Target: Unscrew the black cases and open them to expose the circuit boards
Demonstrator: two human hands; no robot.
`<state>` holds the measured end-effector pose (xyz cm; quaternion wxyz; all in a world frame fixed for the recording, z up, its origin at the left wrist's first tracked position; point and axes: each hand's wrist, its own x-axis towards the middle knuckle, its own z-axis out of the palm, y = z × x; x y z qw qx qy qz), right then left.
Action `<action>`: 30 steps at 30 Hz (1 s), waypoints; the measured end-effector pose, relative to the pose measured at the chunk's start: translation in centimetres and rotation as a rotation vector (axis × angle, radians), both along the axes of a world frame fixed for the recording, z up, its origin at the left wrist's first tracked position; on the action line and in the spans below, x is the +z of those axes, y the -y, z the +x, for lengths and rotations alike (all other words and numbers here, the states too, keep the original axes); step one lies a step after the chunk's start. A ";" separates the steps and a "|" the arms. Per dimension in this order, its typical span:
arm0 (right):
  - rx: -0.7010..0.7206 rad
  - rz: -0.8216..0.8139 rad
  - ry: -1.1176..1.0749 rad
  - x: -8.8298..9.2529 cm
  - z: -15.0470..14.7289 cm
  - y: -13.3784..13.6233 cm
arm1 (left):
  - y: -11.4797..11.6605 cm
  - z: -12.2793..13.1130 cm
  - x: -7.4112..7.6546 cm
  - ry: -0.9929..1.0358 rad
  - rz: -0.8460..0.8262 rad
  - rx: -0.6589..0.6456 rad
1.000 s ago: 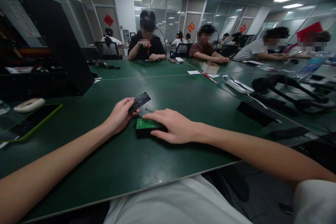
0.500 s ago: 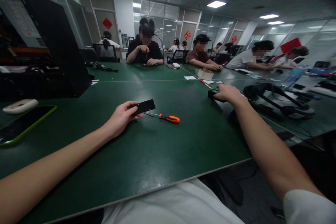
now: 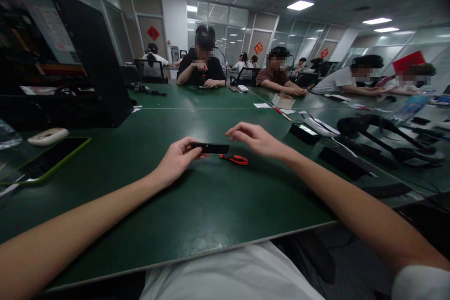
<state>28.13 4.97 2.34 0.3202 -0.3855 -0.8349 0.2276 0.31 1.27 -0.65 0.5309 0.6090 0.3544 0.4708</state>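
My left hand (image 3: 179,161) grips one end of a thin black rectangular plate (image 3: 214,148), held above the table and tilted nearly edge-on. A small pale spot shows on it near my fingers. Just past the plate's far end hovers my right hand (image 3: 258,139), its fingers bent and loosely apart; I make out nothing in them. Behind and below the plate, a screwdriver (image 3: 235,159) with an orange and black handle lies on the green table (image 3: 197,211). Most of its shaft is hidden by the plate and my left hand.
To the right lie a small black box (image 3: 304,133), a dark block (image 3: 346,163) and a black headset-like frame (image 3: 383,138). A computer case (image 3: 94,61) stands at left, near a green-edged phone (image 3: 52,159). A small carton (image 3: 283,101) sits farther back. Several people sit beyond.
My right hand has left the small black box and come left, close to the plate. The plate in my left hand has turned from showing its face to nearly edge-on.
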 end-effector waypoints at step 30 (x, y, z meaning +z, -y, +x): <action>-1.004 -0.223 0.697 1.5 21.5 -4.9 | 1.1 0.4 0.4 -0.405 0.295 -0.062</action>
